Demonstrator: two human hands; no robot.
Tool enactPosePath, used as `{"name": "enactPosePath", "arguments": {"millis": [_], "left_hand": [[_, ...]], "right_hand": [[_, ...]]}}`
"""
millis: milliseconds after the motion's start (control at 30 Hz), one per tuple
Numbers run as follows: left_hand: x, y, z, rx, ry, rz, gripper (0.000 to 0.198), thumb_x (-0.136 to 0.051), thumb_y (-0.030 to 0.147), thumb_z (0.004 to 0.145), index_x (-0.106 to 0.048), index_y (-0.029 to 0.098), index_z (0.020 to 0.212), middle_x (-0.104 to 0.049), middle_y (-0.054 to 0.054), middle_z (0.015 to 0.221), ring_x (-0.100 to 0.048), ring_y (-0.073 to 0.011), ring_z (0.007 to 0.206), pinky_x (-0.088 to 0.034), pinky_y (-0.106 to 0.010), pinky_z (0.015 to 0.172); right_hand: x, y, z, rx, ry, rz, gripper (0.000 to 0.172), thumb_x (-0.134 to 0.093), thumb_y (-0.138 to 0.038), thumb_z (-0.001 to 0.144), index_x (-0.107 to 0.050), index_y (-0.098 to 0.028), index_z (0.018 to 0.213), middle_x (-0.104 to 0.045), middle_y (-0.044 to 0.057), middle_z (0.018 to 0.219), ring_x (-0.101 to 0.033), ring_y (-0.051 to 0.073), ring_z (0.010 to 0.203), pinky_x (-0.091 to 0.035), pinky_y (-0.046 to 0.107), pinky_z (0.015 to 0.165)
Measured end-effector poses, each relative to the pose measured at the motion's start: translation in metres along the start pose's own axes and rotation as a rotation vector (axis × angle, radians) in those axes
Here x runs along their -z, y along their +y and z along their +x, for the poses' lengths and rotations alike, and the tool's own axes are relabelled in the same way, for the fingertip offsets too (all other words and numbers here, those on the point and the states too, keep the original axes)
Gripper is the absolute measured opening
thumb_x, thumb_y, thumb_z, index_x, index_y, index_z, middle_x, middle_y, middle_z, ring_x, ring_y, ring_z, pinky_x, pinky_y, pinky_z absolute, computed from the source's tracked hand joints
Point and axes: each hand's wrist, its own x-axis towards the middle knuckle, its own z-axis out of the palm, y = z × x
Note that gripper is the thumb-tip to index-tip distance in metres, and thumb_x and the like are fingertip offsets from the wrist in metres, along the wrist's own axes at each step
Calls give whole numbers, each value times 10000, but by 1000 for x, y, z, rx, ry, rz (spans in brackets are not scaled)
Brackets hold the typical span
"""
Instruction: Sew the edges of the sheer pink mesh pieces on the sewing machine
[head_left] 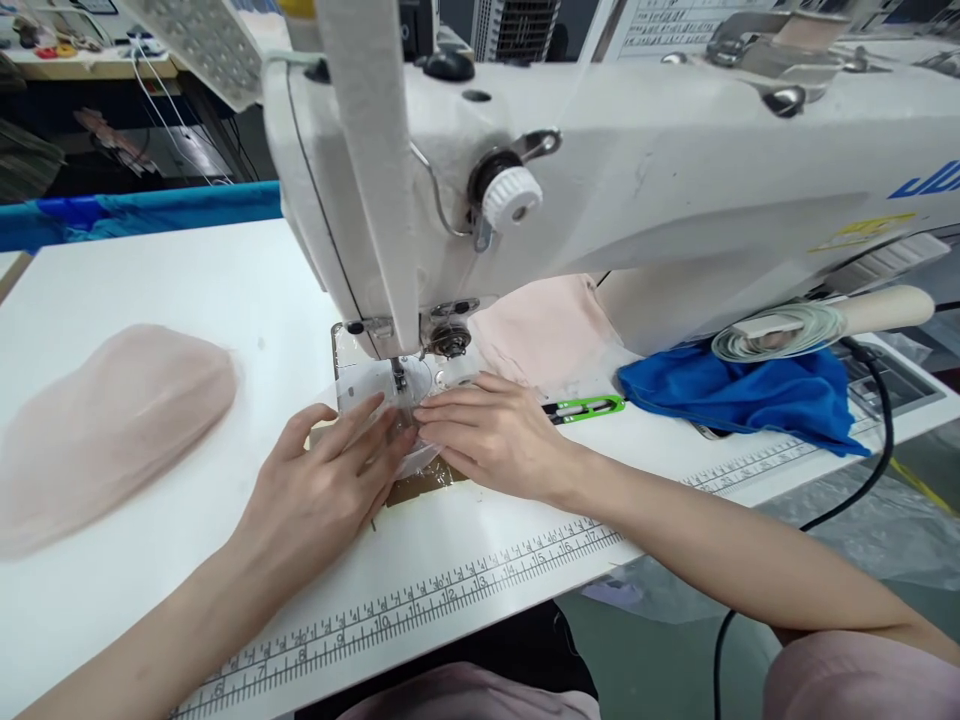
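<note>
My left hand (322,490) and my right hand (487,430) lie flat, fingers stretched out, on a small sheer piece of fabric (416,455) in front of the needle (397,375) of a white sewing machine (600,190). The fingertips of both hands meet just below the presser foot and press the fabric onto the machine bed. Most of the piece is hidden under my fingers. A brown patch of tape on the table shows below my hands.
A stack of sheer pink fabric pieces (105,420) lies at the left on the white table (187,280). Pink pieces (547,325) sit behind the needle. Green thread snips (589,407), a blue cloth (742,395) and a black cable (870,480) are at the right. A printed ruler (420,600) runs along the front edge.
</note>
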Motion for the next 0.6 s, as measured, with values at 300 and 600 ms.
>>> {"name": "enactPosePath", "arguments": {"millis": [300, 600], "left_hand": [[-7, -6, -3, 37, -6, -111, 312, -489, 140, 949, -595, 197, 1237, -703, -89, 1191, -614, -286, 1189, -358, -515, 1024], [-22, -20, 3, 47, 50, -64, 306, -481, 166, 966, -584, 191, 1254, -705, -92, 1189, -653, -259, 1128, -333, -493, 1053]], "right_hand": [[0, 2, 2, -8, -6, 14, 245, -509, -89, 914, -735, -148, 842, -777, 23, 966, -732, 158, 939, -515, 360, 1006], [-8, 11, 7, -53, -59, -57, 281, -474, -93, 937, -735, -181, 880, -769, 8, 1013, -717, 156, 952, -498, 353, 989]]}}
